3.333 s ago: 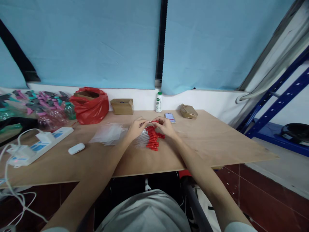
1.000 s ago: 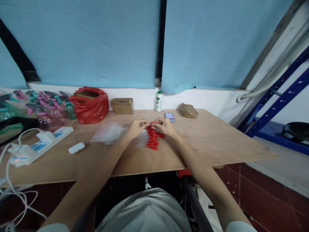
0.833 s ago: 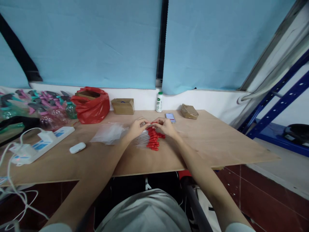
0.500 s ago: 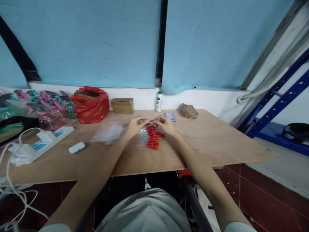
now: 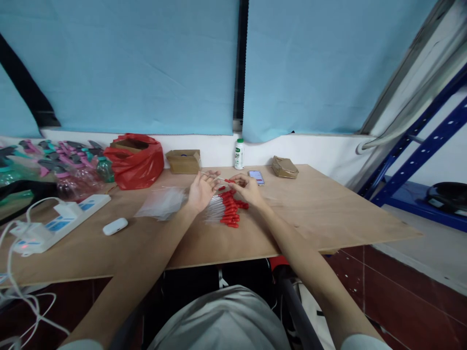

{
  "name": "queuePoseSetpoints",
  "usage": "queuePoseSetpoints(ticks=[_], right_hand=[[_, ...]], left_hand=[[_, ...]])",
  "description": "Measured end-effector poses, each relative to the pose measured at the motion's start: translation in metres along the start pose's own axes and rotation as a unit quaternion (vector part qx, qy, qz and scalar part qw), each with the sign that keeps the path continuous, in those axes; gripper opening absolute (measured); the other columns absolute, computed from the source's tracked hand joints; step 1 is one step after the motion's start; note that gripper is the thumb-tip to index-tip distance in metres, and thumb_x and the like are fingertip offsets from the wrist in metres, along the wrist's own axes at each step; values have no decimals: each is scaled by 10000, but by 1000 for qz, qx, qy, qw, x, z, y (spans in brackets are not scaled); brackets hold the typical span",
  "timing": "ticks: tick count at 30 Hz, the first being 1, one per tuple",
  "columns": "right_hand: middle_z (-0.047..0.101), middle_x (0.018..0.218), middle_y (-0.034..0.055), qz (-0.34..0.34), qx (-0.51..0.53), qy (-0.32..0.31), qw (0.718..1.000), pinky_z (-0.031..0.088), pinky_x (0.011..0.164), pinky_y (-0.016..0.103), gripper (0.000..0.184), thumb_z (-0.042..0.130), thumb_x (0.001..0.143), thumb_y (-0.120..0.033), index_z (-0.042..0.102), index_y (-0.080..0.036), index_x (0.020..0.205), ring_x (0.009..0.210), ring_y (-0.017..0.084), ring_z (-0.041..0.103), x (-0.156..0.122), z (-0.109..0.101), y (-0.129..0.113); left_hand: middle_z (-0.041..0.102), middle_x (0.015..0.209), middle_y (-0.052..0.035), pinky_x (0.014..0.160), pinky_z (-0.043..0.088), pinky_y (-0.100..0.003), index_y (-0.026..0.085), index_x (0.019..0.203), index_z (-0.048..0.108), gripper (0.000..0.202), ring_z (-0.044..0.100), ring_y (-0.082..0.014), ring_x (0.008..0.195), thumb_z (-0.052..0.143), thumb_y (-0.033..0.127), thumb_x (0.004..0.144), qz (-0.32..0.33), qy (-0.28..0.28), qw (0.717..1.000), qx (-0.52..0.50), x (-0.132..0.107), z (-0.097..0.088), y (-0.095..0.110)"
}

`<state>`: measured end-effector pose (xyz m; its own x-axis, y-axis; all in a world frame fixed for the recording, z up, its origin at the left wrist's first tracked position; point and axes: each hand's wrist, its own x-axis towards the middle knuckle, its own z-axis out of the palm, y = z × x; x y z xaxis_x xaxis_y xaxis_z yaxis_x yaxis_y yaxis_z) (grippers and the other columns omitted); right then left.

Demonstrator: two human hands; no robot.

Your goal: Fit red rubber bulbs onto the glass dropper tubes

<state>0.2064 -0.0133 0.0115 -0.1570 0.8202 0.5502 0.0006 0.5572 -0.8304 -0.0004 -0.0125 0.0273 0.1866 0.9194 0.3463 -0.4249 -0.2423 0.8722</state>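
Note:
My right hand [image 5: 248, 188] pinches the red end of a dropper [image 5: 226, 180], a thin pale tube with a red bulb, above the table. Its tube points left toward my left hand [image 5: 203, 191], whose palm is turned up with fingers apart; whether the tube tip touches those fingers I cannot tell. Just below my hands lies a pile of similar droppers [image 5: 229, 212], red bulbs to the right and clear tubes to the left. A small red piece [image 5: 222, 188] shows at the pile's far edge. Left of it lie flat clear plastic bags [image 5: 160, 203], near my left wrist.
Along the wall stand a red plastic bag [image 5: 136, 167], an open cardboard box [image 5: 183, 163], a white bottle [image 5: 239, 154] and a brown package [image 5: 284, 167]. A phone [image 5: 256, 177] lies nearby. To the left are a power strip [image 5: 62, 223], a white case [image 5: 115, 226] and several spray bottles [image 5: 78, 172].
My left hand has let go of the dropper and opened, turning its palm up. My right hand still pinches the red end, and more of the tube shows.

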Motion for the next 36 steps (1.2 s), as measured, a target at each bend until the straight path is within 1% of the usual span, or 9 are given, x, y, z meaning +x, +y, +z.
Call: queuePoseSetpoints(ticks=[3,6,8,11,14,21,27,31,36], right_hand=[[763,843,52,-9,-11,-10,1000,571,703,295,347,809,798,-452,727,-170,983,709,174,710,-2,1,-2],[754,805,37,-11,-15,-19,1000,556,680,279,335,799,814,-448,731,-167,982,686,163,699,-3,2,-4],[755,792,33,-8,-12,-28,1000,556,676,277,328,796,821,-444,733,-168,987,682,164,702,-4,4,-7],[778,843,48,4,8,-42,999,582,728,295,344,796,824,-450,738,-173,1019,743,185,736,-6,5,-11],[795,870,63,14,31,-55,998,602,781,321,379,803,815,-468,747,-171,1043,799,207,757,-7,7,-12],[792,789,64,14,59,-45,997,617,746,327,359,841,775,-480,742,-160,903,713,198,748,-8,7,-10],[796,797,71,17,53,-43,998,629,747,336,350,840,781,-480,741,-161,885,720,203,755,-8,8,-9],[792,784,71,15,52,-29,998,633,743,343,364,838,775,-499,737,-162,865,714,209,755,-8,9,-7],[795,814,78,21,39,-39,998,622,753,331,353,827,793,-478,750,-154,911,744,207,757,-5,6,-2]], left_hand=[[666,1064,-120,665,512,-303,197,891,552,464,637,-194,849,351,590,1036,-56,-12,990,-132,-7,8,3],[592,885,-81,567,455,-268,199,802,474,446,583,-175,718,351,555,1040,-76,-26,967,-243,-12,14,7],[544,829,-65,517,412,-258,205,789,446,435,540,-171,667,361,553,1035,-83,-25,954,-287,-13,16,9],[503,807,-55,497,383,-253,211,789,421,392,496,-165,638,371,511,1035,-91,-20,940,-328,-14,15,9],[472,793,-47,506,386,-260,212,789,409,354,466,-161,623,378,469,1030,-88,-22,934,-345,-14,15,7],[442,787,-38,552,410,-268,210,781,387,354,447,-156,622,356,457,1032,-77,-32,941,-328,-17,19,4],[449,796,-48,550,406,-267,211,783,388,358,457,-165,635,327,460,1034,-73,-28,945,-319,-19,22,3],[463,816,-58,563,418,-267,208,792,399,348,475,-168,659,330,451,1031,-71,-36,945,-316,-19,23,0],[460,820,-57,568,423,-264,205,789,414,352,480,-165,666,349,457,1027,-81,-39,941,-326,-19,21,1]])
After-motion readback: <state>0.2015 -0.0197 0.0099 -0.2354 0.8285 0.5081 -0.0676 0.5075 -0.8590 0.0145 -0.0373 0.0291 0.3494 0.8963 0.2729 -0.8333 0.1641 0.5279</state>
